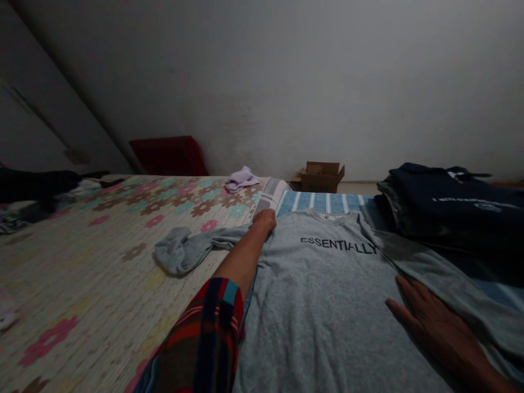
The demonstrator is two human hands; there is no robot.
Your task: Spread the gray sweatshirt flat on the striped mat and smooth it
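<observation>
A grey long-sleeved shirt (323,295) lettered "ESSENTIALLY" lies spread out, front up, with its collar away from me. My left hand (265,219) is closed on the shirt at the left shoulder, by the top of the sleeve. That left sleeve (184,254) stretches out to the left and is crumpled at the cuff. My right hand (438,322) rests flat on the shirt's right side, beside the right sleeve, fingers stretched out and thumb apart. The right sleeve (446,273) runs down toward the lower right edge of the view.
Dark folded clothes (454,202) are stacked at the right. A blue striped cloth (319,202) lies under the shirt, beside a flowered mat (114,262). Farther back are a lilac cloth (241,180), an open cardboard box (321,177) and a dark red object (170,155) against the wall.
</observation>
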